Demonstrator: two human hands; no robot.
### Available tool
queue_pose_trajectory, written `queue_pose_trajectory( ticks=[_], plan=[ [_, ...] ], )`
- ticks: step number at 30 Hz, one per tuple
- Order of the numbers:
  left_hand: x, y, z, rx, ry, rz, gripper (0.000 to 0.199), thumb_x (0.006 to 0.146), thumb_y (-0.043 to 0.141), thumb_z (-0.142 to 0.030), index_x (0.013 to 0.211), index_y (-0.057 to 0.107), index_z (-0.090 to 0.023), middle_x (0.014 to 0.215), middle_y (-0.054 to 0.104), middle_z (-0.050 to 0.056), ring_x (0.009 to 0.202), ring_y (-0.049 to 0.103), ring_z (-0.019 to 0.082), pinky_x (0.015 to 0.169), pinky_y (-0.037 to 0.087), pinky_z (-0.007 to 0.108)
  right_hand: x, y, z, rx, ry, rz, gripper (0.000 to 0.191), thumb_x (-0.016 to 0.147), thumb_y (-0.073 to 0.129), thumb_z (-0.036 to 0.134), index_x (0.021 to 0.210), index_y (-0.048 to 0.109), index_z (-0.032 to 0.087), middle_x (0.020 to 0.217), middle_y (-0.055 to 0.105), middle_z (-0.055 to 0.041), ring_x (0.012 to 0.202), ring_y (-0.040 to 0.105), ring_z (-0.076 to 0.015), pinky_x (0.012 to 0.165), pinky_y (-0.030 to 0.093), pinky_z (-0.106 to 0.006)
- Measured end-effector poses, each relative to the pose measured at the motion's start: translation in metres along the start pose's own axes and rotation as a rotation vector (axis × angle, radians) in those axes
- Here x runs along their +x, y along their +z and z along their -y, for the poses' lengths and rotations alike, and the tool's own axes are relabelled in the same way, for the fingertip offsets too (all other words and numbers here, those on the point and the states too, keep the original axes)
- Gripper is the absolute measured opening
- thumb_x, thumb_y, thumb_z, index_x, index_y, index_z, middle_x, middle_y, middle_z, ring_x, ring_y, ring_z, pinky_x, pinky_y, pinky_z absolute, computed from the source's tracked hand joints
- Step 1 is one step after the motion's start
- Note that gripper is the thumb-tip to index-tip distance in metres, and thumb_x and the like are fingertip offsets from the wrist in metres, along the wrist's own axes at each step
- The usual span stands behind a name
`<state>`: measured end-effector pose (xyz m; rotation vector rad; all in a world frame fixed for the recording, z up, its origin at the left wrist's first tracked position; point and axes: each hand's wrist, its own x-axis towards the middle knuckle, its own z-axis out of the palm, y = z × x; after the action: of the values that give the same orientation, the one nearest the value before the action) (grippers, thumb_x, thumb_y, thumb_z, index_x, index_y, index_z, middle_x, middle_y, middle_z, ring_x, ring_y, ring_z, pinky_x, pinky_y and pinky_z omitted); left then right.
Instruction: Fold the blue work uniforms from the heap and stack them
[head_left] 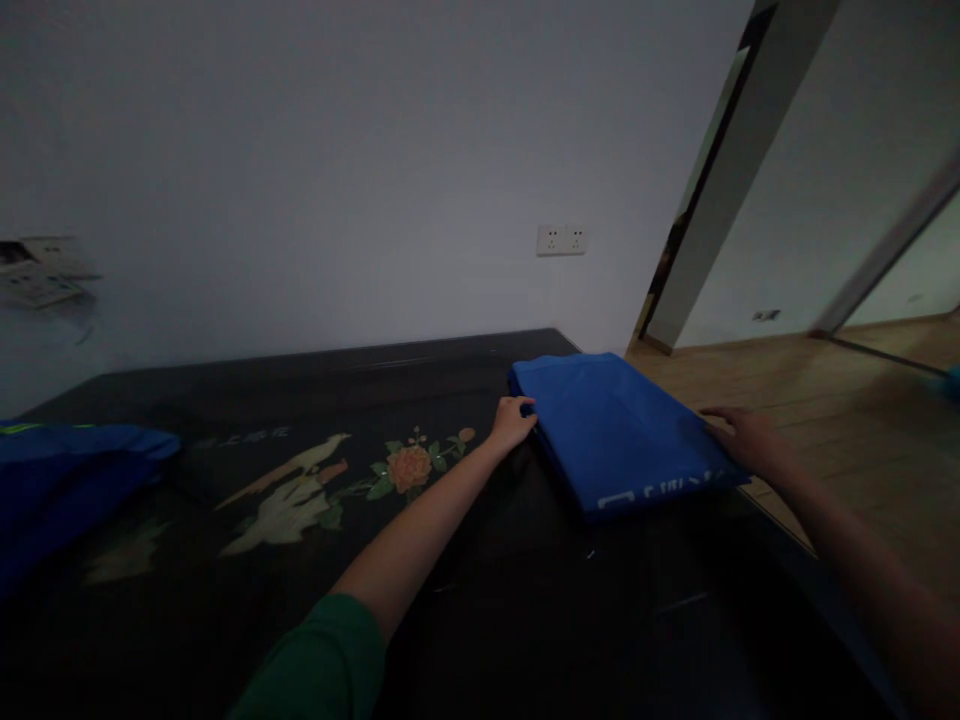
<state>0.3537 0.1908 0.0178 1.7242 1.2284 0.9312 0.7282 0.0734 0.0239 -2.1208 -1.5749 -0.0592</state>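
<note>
A flat, folded blue cloth with white printed characters along its near edge lies on the right part of a dark, glossy table. My left hand is closed at the cloth's left edge, thumb and fingers curled on it. At the opposite edge, my right hand is open, its fingers reaching over or beside the cloth's right side. Whether those fingers press on it I cannot tell, since that hand is dim and slightly blurred.
The dark table bears a painted bird and flower pattern. Another blue cloth item with a yellow-green stripe lies at the left. Behind stands a pale wall with a double socket. Wooden floor shows beyond the table's right edge.
</note>
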Motion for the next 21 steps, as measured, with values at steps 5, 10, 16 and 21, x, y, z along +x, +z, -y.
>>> queue_pose_trajectory(
  ticks=[5,10,16,21],
  plan=[
    [-0.048,-0.125,0.041,0.391,0.241,-0.214,0.033,0.080,0.059,-0.015,0.111,0.066,-0.023,0.128,0.050,0.009,0.124,0.046,0.024,0.107,0.036,0.040,-0.058,0.001,0.083,0.036,-0.361,-0.246,0.036,0.087,0.042,0.035,0.104,0.068,0.016,0.110,0.064,-0.0180,0.103,0.060,-0.0333,0.095,0.045,-0.052],
    [-0.142,-0.314,0.108,0.912,0.062,-0.555,0.042,0.080,0.057,-0.019,0.122,0.059,-0.024,0.135,0.045,0.011,0.127,0.041,0.030,0.105,0.034,0.049,-0.144,0.042,0.179,0.311,-0.634,-0.044,0.029,0.091,0.044,0.038,0.096,0.069,0.026,0.111,0.065,-0.0092,0.102,0.062,-0.0264,0.086,0.053,-0.045],
    [-0.288,-0.493,0.149,1.281,-0.316,-0.845,0.054,0.084,0.053,-0.027,0.137,0.045,-0.020,0.146,0.034,0.017,0.136,0.027,0.036,0.110,0.017,0.061,-0.218,0.091,0.262,0.435,-0.804,0.313,0.028,0.093,0.046,0.034,0.110,0.067,0.030,0.120,0.064,-0.0062,0.107,0.063,-0.0216,0.089,0.056,-0.037],
    [-0.350,-0.563,0.172,1.068,-0.688,-0.961,0.088,0.076,0.057,-0.061,0.149,0.024,-0.026,0.156,0.014,0.019,0.142,0.010,0.046,0.103,0.014,0.073,-0.236,0.109,0.295,0.399,-0.932,0.345,0.029,0.092,0.049,0.031,0.116,0.066,0.031,0.128,0.061,-0.0062,0.115,0.060,-0.0226,0.095,0.053,-0.041]
  ],
)
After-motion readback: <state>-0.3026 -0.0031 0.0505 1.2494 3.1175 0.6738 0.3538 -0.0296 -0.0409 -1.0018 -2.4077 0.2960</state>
